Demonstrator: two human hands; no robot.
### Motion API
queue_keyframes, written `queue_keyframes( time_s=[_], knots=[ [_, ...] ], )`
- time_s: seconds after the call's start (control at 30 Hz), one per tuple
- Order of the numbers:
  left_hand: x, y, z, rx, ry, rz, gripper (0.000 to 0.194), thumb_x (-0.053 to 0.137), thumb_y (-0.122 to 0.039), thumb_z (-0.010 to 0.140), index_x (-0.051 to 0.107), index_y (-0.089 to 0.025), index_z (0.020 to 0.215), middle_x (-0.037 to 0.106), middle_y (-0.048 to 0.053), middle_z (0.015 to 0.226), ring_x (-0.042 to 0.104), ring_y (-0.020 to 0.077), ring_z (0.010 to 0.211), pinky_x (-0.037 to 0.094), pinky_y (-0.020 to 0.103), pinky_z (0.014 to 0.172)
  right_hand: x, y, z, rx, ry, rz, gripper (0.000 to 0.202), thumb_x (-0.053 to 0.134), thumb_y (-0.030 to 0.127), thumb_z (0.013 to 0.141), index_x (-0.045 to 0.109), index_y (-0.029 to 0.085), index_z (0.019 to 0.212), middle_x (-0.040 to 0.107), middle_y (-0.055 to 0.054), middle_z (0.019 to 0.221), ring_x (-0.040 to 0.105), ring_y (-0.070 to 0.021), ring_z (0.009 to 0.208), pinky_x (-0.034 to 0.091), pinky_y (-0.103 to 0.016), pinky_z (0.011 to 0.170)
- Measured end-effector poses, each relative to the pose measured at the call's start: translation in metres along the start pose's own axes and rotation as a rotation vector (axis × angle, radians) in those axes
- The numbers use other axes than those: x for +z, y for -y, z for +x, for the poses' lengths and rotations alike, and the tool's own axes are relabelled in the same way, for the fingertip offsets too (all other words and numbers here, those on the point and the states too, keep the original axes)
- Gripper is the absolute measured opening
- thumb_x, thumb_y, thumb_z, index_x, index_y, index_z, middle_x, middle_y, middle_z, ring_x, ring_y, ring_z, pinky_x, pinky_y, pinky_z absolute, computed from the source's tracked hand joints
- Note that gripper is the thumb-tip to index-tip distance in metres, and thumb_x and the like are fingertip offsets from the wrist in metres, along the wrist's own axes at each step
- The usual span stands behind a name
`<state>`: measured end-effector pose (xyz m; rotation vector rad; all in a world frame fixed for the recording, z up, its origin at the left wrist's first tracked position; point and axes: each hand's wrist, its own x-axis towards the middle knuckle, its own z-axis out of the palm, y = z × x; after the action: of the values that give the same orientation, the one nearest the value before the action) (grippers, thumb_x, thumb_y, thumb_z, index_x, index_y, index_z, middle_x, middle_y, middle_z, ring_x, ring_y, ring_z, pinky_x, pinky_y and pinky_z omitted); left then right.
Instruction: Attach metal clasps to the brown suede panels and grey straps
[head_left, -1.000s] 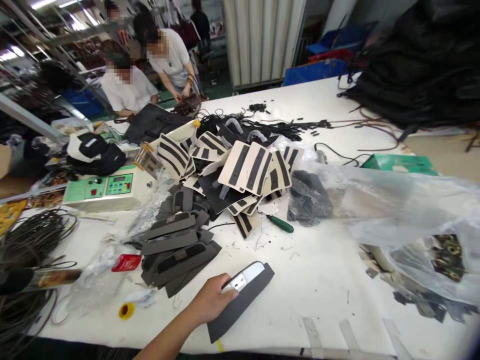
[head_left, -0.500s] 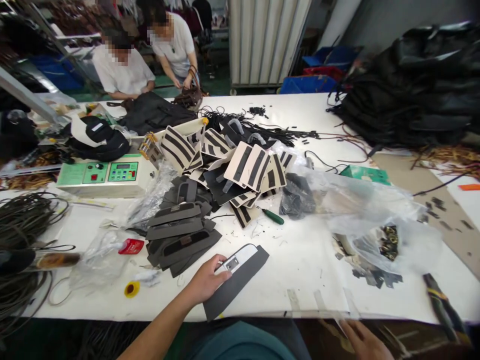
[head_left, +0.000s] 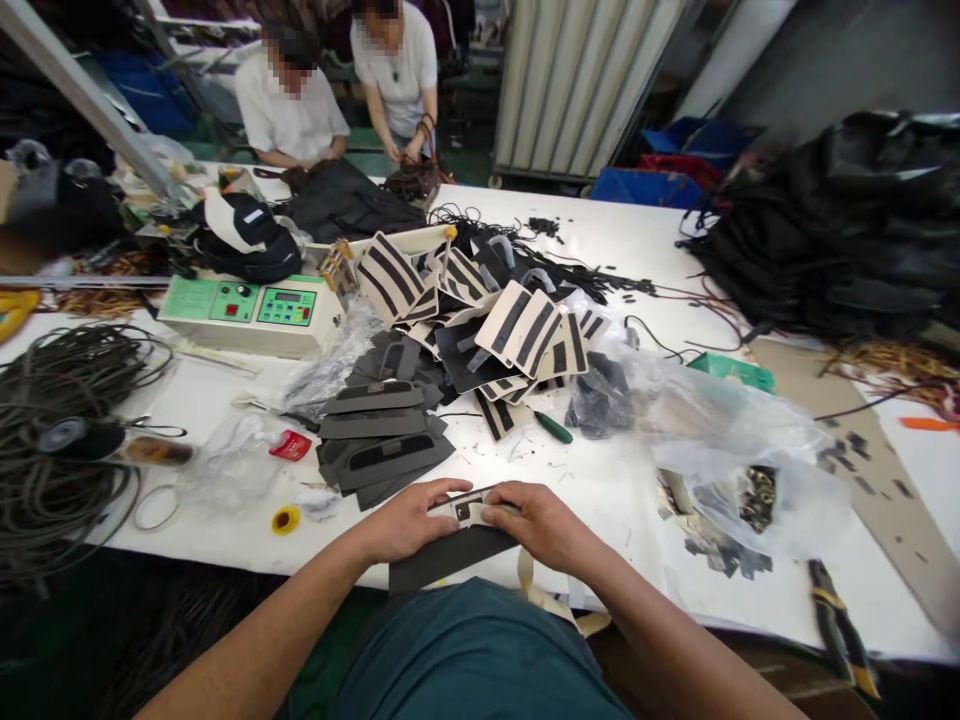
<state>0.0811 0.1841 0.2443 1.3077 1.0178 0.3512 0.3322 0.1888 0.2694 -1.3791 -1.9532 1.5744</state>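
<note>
At the front table edge both hands hold a dark grey flat panel point(head_left: 442, 558) with a pale strip and a small metal fitting point(head_left: 463, 510) along its far side. My left hand point(head_left: 409, 520) grips the left end, thumb on the pale strip. The right end is in my right hand point(head_left: 536, 522), fingers curled over the far edge. Close to my right wrist, curled yellowish tape point(head_left: 547, 592) hangs at the table edge. A pile of similar dark grey panels point(head_left: 386, 450) lies beyond my left hand.
Beige panels with black stripes point(head_left: 517, 325) are heaped mid-table beside a green-handled tool point(head_left: 553, 427). Pliers point(head_left: 840, 625) lie at right, near a plastic bag of metal fittings point(head_left: 757, 495). A control box point(head_left: 251, 315) and coiled cord point(head_left: 67, 430) are left. Two people work opposite.
My right hand has come up from below the table edge and taken hold of the panel's right end. The panel has turned more level and moved nearer my body. The view has shifted.
</note>
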Motion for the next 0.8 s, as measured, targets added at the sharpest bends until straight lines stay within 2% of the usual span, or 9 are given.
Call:
queue_keyframes(
  time_s=[0.1,0.17,0.3,0.4,0.5,0.57,0.67,0.8],
  knots=[
    [0.007,-0.007,0.003,0.010,0.005,-0.004,0.055,0.071,-0.023,0.082,0.065,-0.023,0.137,0.065,0.005,0.145,0.057,0.0276,0.136,0.037,0.037,0.118,-0.005,-0.003,0.001,-0.009,0.015,-0.144,0.016,0.064,0.029,0.094,0.071,0.020,0.082,0.066,0.001,0.076,0.058,-0.0143,0.073,0.038,-0.024,0.067],
    [0.013,-0.010,0.007,0.004,0.014,-0.020,0.053,0.070,-0.023,0.081,0.065,-0.021,0.134,0.068,0.006,0.141,0.060,0.0271,0.132,0.041,0.036,0.114,-0.008,-0.003,0.000,-0.020,0.014,-0.228,0.015,0.065,0.028,0.095,0.072,0.021,0.083,0.068,0.001,0.078,0.060,-0.0149,0.075,0.037,-0.024,0.069],
    [0.027,-0.014,0.018,-0.044,0.035,-0.044,0.049,0.070,-0.030,0.079,0.064,-0.018,0.126,0.076,0.007,0.114,0.070,0.0241,0.103,0.053,0.031,0.087,-0.009,-0.002,-0.002,0.037,-0.027,-0.410,0.013,0.067,0.030,0.095,0.074,0.022,0.088,0.073,-0.002,0.084,0.063,-0.0176,0.082,0.036,-0.026,0.070],
    [0.036,-0.015,0.029,-0.087,-0.012,0.015,0.045,0.075,-0.036,0.075,0.066,-0.017,0.115,0.074,0.002,0.088,0.066,0.0197,0.079,0.047,0.027,0.069,-0.005,-0.004,-0.005,0.106,-0.057,-0.518,0.013,0.066,0.031,0.095,0.075,0.022,0.092,0.075,-0.004,0.089,0.066,-0.0194,0.085,0.035,-0.027,0.070],
    [0.041,-0.016,0.040,-0.106,-0.079,0.123,0.037,0.076,-0.041,0.076,0.070,-0.017,0.105,0.066,-0.002,0.070,0.058,0.0171,0.067,0.037,0.026,0.060,-0.003,-0.009,-0.009,0.137,-0.070,-0.559,0.015,0.063,0.030,0.096,0.075,0.021,0.094,0.077,-0.005,0.094,0.067,-0.0203,0.088,0.036,-0.028,0.072],
    [0.043,-0.018,0.045,-0.099,-0.109,0.199,0.030,0.073,-0.040,0.078,0.073,-0.018,0.100,0.066,-0.002,0.069,0.057,0.0176,0.066,0.034,0.027,0.060,-0.004,-0.012,-0.013,0.131,-0.069,-0.531,0.017,0.061,0.029,0.099,0.075,0.021,0.094,0.077,-0.006,0.095,0.067,-0.0200,0.089,0.037,-0.027,0.074],
    [0.044,-0.024,0.048,-0.074,-0.137,0.303,0.023,0.069,-0.032,0.079,0.075,-0.019,0.097,0.073,0.002,0.081,0.061,0.0202,0.075,0.035,0.028,0.064,-0.006,-0.017,-0.018,0.091,-0.061,-0.413,0.018,0.059,0.029,0.100,0.075,0.022,0.095,0.077,-0.004,0.094,0.067,-0.0184,0.089,0.040,-0.025,0.076],
    [0.047,-0.033,0.047,-0.037,-0.125,0.385,0.025,0.065,-0.029,0.082,0.078,-0.021,0.102,0.078,0.004,0.091,0.067,0.0228,0.082,0.039,0.029,0.069,-0.010,-0.022,-0.022,0.136,-0.129,-0.364,0.012,0.065,0.025,0.094,0.076,0.024,0.091,0.076,-0.001,0.090,0.067,-0.0174,0.084,0.039,-0.025,0.072]
  ],
)
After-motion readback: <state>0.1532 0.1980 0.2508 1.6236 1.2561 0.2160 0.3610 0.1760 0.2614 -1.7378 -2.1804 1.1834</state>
